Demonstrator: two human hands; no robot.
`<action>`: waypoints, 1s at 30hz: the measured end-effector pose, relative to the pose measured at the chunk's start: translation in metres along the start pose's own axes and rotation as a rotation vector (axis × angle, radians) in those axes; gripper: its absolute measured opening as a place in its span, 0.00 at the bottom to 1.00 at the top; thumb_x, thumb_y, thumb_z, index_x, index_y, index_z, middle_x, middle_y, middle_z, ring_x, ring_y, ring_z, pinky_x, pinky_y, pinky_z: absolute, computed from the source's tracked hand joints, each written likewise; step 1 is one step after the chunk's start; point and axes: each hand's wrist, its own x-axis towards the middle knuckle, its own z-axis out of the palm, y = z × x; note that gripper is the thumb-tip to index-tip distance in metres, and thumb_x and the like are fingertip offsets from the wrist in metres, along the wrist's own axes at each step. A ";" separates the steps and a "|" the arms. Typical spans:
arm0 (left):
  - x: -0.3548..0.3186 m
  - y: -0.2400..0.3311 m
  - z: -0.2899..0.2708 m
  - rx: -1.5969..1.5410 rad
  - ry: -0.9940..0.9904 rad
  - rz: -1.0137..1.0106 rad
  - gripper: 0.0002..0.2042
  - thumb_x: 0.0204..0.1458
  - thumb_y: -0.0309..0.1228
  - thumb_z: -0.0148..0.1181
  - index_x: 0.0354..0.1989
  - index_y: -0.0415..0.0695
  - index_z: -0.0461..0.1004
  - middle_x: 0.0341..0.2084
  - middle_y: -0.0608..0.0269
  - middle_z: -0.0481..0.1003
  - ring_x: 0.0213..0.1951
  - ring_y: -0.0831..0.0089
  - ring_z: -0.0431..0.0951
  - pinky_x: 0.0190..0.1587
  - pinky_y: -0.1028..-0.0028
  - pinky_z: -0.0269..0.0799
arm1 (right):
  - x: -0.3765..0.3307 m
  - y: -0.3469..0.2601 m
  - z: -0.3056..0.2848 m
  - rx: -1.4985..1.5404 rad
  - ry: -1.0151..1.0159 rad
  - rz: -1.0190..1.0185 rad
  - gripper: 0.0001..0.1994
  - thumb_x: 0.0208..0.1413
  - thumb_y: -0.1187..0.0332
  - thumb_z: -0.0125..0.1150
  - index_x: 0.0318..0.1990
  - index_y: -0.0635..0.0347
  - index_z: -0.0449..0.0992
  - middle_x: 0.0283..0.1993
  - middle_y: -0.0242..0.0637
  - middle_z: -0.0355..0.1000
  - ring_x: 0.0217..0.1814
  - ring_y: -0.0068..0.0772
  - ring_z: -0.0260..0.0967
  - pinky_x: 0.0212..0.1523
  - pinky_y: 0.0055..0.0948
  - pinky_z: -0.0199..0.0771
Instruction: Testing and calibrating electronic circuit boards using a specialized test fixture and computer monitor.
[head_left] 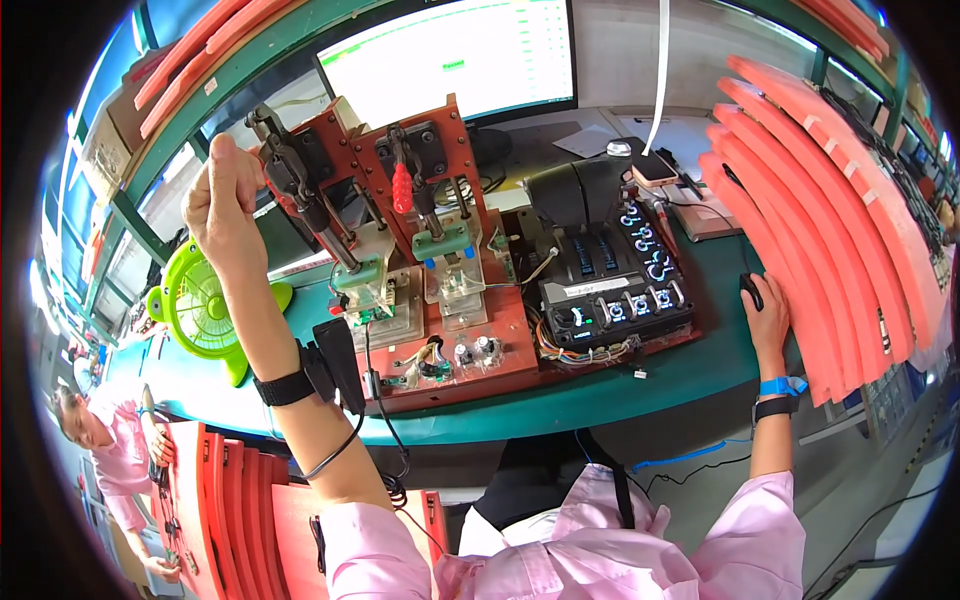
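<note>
My left hand point(225, 205) is raised and closed in a fist at the lever end of the left toggle clamp point(290, 175); the handle itself is hidden by my fingers. Below that clamp, a green circuit board point(375, 300) sits on the clear block of a red test fixture point(470, 375). Beside it stands a second toggle clamp with a red handle point(402, 188) hanging down, its green pressing plate point(440, 242) above another clear block. On the right, my right hand point(768, 320) rests over a black computer mouse point(752, 292), fingers curled round it.
A monitor point(450, 60) is behind the fixture. Right of it stands a black control box point(610, 290) with lit switches and loose wires. Pink foam sheets point(800, 240) lean at the right edge. A green fan point(200, 300) is at left; a co-worker point(110, 450) sits beyond.
</note>
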 end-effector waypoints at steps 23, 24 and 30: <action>0.000 -0.002 0.000 -0.023 0.042 0.012 0.22 0.50 0.35 0.50 0.06 0.44 0.56 0.07 0.70 0.54 0.17 0.79 0.57 0.30 0.77 0.58 | 0.002 -0.002 0.000 0.118 -0.059 -0.121 0.14 0.42 0.73 0.54 0.40 0.62 0.69 0.46 0.44 0.65 0.47 0.45 0.62 0.47 0.34 0.62; 0.000 -0.002 -0.001 -0.028 0.036 0.011 0.22 0.50 0.36 0.51 0.06 0.44 0.57 0.07 0.70 0.54 0.17 0.79 0.57 0.29 0.77 0.58 | 0.001 -0.002 -0.001 0.115 -0.059 -0.119 0.14 0.42 0.73 0.54 0.40 0.62 0.69 0.46 0.44 0.65 0.46 0.45 0.62 0.46 0.34 0.62; 0.000 -0.001 -0.002 -0.018 0.048 0.001 0.21 0.50 0.36 0.51 0.06 0.43 0.57 0.07 0.70 0.54 0.17 0.79 0.58 0.28 0.77 0.57 | -0.001 -0.002 -0.004 0.098 -0.075 -0.110 0.14 0.43 0.73 0.53 0.41 0.62 0.69 0.46 0.45 0.65 0.49 0.45 0.61 0.47 0.33 0.61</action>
